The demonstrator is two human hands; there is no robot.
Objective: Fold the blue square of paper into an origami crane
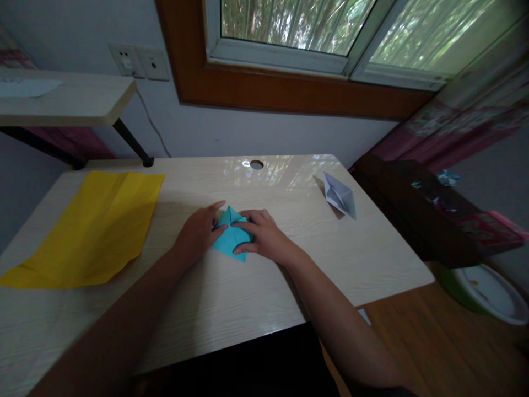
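Note:
A small folded sheet of blue paper (232, 238) lies on the desk in front of me, with creases and a raised pointed flap at its far end. My left hand (200, 227) grips its left edge between thumb and fingers. From the other side my right hand (263, 234) holds the paper, its thumb low on the near part and a finger reaching across the top. Part of the paper's right edge is hidden under the right hand's fingers.
A large creased yellow sheet (103, 226) covers the desk's left side. A white folded paper boat (339, 196) sits at the back right. A raised shelf (82, 113) stands at the back left. The desk (330, 264) has a round cable hole (257, 165).

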